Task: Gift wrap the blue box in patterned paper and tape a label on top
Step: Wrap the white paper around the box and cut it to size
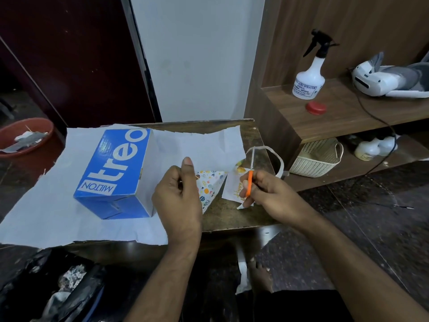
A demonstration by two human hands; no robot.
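The blue cardboard box (116, 175) printed "MILTON treo" sits on a large white sheet of wrapping paper (46, 217), plain side up, spread over a small dark wooden table (232, 214). The left hand (178, 194) pinches the sheet's folded-over patterned corner (210, 184). The right hand (267, 194) grips orange-handled scissors (249, 183) above a small white label card (234, 189) lying just beside the paper

Blue box (116, 175) blocks the left; bare paper (204, 145) behind hands lies open
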